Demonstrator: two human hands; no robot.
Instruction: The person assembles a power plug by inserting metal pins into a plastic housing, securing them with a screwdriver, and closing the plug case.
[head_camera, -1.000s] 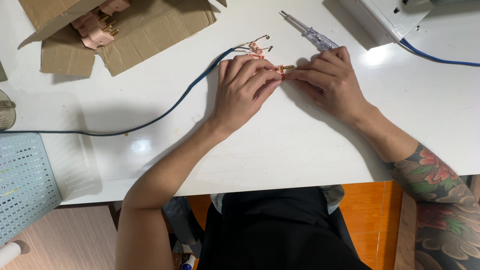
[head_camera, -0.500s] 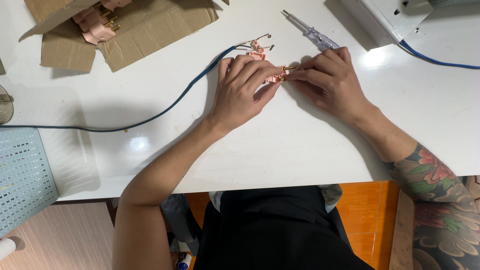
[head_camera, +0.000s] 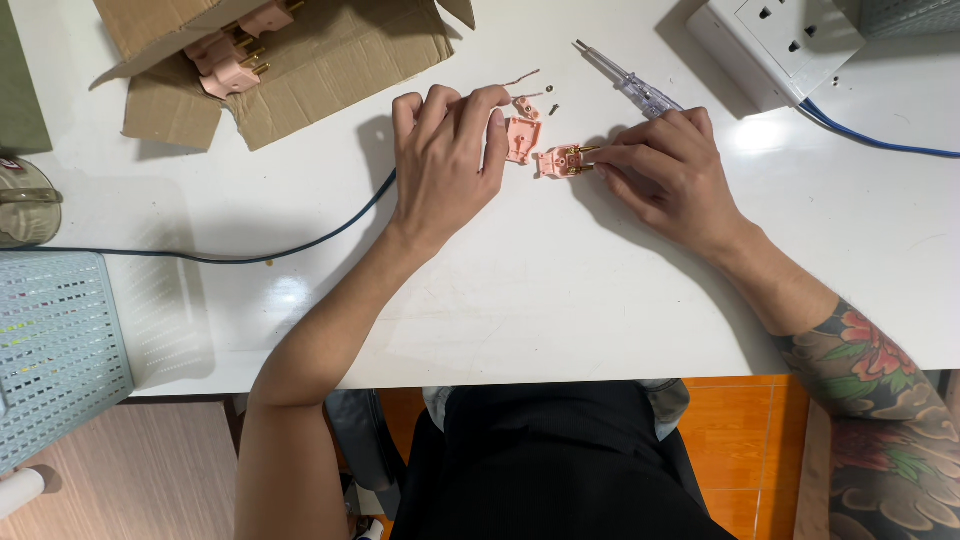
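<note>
White and glossy, the counter (head_camera: 560, 300) fills most of the view, its near edge running across the lower third; below that edge show an orange tiled floor and the person's dark lap. At the far left corner lies an opened cardboard box (head_camera: 330, 55) with pink plug parts (head_camera: 235, 50) in it. A pale perforated basket (head_camera: 55, 350) overhangs the near left edge, and a round glass jar (head_camera: 25, 205) sits just beyond it. At the far right corner rests a white power strip (head_camera: 775, 35), with a blue cord (head_camera: 880, 140) trailing off toward the right edge. A dark blue cable (head_camera: 230, 255) snakes from the left edge to the middle of the counter and passes under the left hand (head_camera: 440, 165).

That left hand lies palm down near the far edge, fingers curled loosely over the cable end, fingertips touching a pink plug half (head_camera: 521, 138); bare copper wire strands (head_camera: 520, 78) poke out just beyond the knuckles. I cannot tell whether the fingers actually pinch the cable.

Just beside it, the right hand (head_camera: 665, 175) pinches the other pink plug half (head_camera: 558, 160) between thumb and forefinger, grasping it at its brass pins. This piece lies flat on the counter with its long axis running left to right, pins toward the right hand, open inside facing up. The two halves sit near each other but apart.

A clear-handled tester screwdriver (head_camera: 630, 85) lies diagonally beyond the right hand, tip toward the far edge. A small screw (head_camera: 553, 108) sits near the plug halves.
</note>
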